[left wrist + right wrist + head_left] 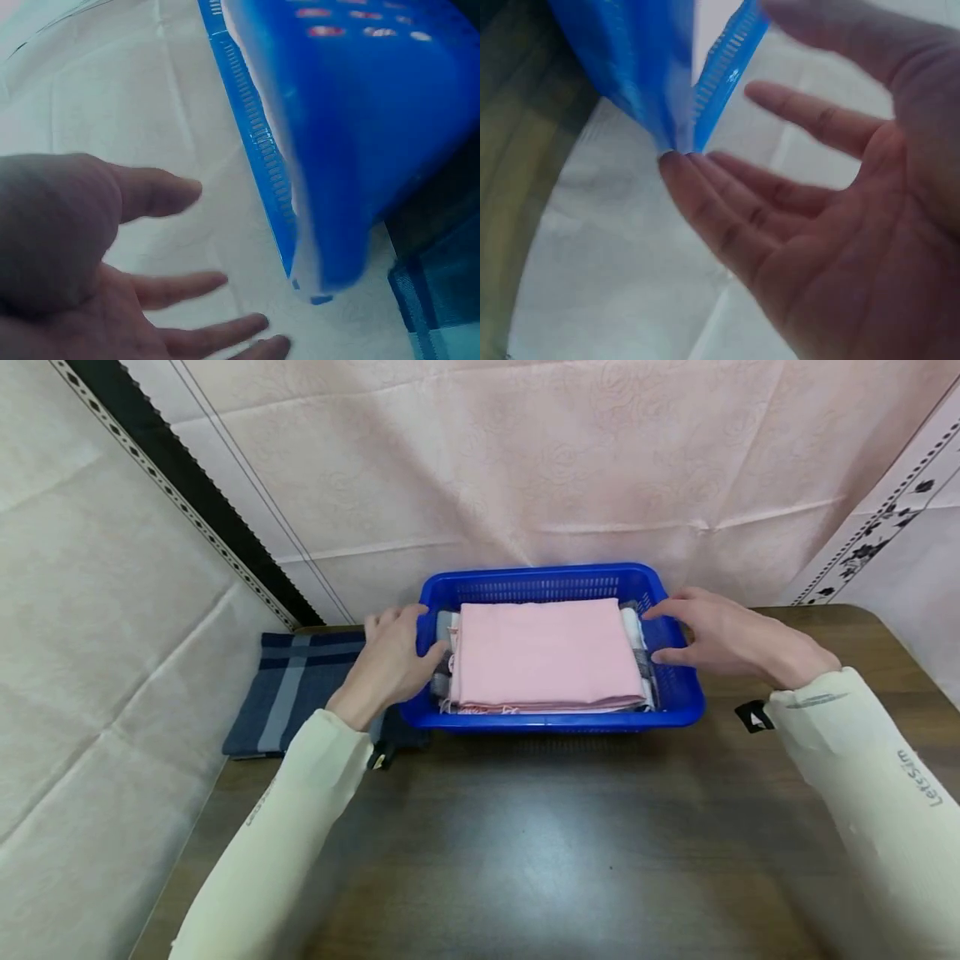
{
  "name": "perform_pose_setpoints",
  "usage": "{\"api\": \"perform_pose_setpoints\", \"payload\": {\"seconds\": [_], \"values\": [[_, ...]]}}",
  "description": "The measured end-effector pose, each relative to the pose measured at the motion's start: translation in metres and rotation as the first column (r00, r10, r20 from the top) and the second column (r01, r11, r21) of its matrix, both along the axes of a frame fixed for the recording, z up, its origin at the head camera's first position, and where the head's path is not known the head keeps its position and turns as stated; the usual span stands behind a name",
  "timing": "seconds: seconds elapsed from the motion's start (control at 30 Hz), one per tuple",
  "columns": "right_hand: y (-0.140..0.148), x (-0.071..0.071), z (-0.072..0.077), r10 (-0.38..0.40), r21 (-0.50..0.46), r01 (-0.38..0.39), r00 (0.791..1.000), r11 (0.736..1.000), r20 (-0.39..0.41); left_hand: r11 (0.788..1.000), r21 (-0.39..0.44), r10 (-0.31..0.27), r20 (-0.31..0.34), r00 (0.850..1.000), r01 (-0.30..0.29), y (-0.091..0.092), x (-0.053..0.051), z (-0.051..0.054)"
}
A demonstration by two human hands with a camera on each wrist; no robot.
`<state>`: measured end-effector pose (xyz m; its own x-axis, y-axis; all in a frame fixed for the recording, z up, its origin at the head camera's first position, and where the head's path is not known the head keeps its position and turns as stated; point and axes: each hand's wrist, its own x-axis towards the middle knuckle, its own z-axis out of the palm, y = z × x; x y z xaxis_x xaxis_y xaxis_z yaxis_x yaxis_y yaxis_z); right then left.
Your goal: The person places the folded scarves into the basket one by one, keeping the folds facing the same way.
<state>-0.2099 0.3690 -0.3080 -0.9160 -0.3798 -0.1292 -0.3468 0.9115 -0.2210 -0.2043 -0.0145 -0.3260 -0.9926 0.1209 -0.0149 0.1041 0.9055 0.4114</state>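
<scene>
- Left grip (392,658) is wide, thumb and fingers apart, at the left end of the blue plastic basket (547,722); contact is unclear.
- Right grip (716,633) is also wide, fingertips at the basket's right end.
- Folded pink cloth (547,652) lies inside the basket, over checked cloth (441,685); the basket sits on the tabletop (540,852).
- Uneven lifting might tip the basket, sliding the pink cloth; the left grip could snag the plaid cloth (285,689) left of the basket.

Navy checked cloth (288,693) partly hidden behind the left hand (392,657), blue basket (405,135) cut off in both wrist views.
</scene>
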Motion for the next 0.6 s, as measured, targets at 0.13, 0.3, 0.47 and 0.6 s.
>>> {"api": "perform_pose_setpoints", "payload": {"seconds": [0.13, 0.3, 0.47, 0.6], "values": [[0.008, 0.002, -0.009, -0.096, -0.059, 0.100, 0.994, 0.993, 0.054, 0.997, 0.038, 0.072, 0.019, 0.997, -0.073, -0.004, 0.005, -0.007], [0.009, -0.001, -0.016, -0.160, -0.148, 0.176, 0.980, 0.973, 0.114, 0.989, 0.095, 0.118, -0.011, 0.993, -0.116, -0.011, 0.009, -0.017], [0.013, 0.000, -0.018, -0.187, -0.180, 0.207, 0.975, 0.962, 0.119, 0.979, 0.171, 0.123, -0.079, 0.989, -0.108, -0.011, 0.009, -0.028], [0.018, 0.002, -0.020, -0.199, -0.206, 0.221, 0.972, 0.953, 0.121, 0.968, 0.234, 0.123, -0.111, 0.986, -0.095, -0.009, 0.009, -0.033]]}}
